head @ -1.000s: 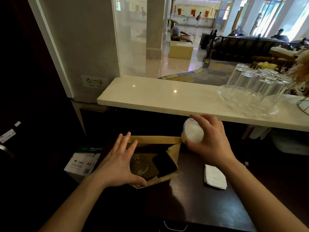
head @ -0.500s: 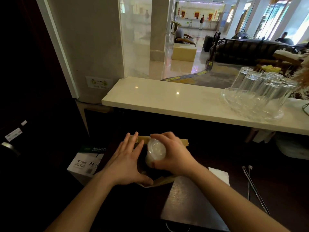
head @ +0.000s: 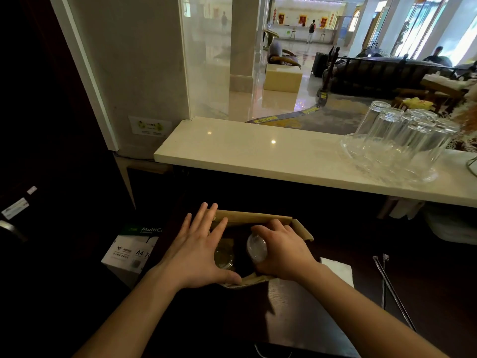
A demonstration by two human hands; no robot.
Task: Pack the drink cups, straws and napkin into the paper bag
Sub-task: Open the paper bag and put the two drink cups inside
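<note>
At the lower left of the frame a box of copy paper (head: 131, 250) is seen on the floor, beside the dark table (head: 296, 313). Just right of it, at lower centre, the left hand (head: 198, 250) is laid flat with fingers spread on the left edge of the paper bag (head: 251, 216), nothing being gripped; the thumb is pressed against the bag's near rim. Inside the open bag, a clear drink cup (head: 224, 257) is visible from above, standing in the left half. Immediately right of it, a second drink cup (head: 256, 248) with a domed lid is held within the bag's mouth by the right hand (head: 284, 250), whose fingers are closed around the cup's right side (the cup's base is hidden by the bag). To the right of the bag, a white napkin (head: 338, 271) is lying on the table, partly covered by the right forearm. Farther right, two thin straws (head: 391, 288) are lying on the table, well apart from the bag. At the upper right, upturned glasses (head: 405, 135) are stacked on a glass tray (head: 371, 161) upon the pale counter (head: 258, 153).
</note>
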